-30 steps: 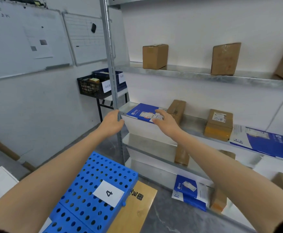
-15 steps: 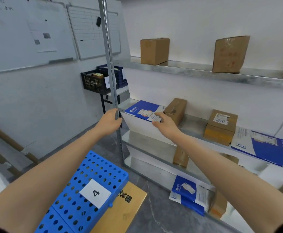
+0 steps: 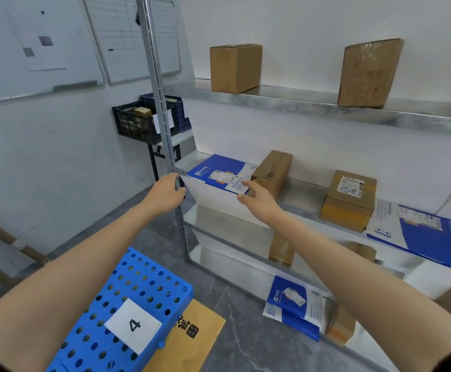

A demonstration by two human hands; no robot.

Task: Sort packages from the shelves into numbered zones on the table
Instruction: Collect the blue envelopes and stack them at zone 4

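The blue envelope (image 3: 219,173) lies flat on the middle shelf (image 3: 304,189), just beside the shelf post (image 3: 162,116). The left hand (image 3: 165,193) has its fingers curled round that post. The right hand (image 3: 259,201) is at the envelope's near corner, fingers loosely spread, pinching nothing. The envelope looks thin and smooth. A weak grab could let it slip off the shelf edge, or knock the brown box (image 3: 272,170) on its side away from the post.

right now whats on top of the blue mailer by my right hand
A white shipping label lies on the blue mailer; the right hand reaches over its near corner, hiding that part. Whether the brown box beside it overlaps its edge is unclear.
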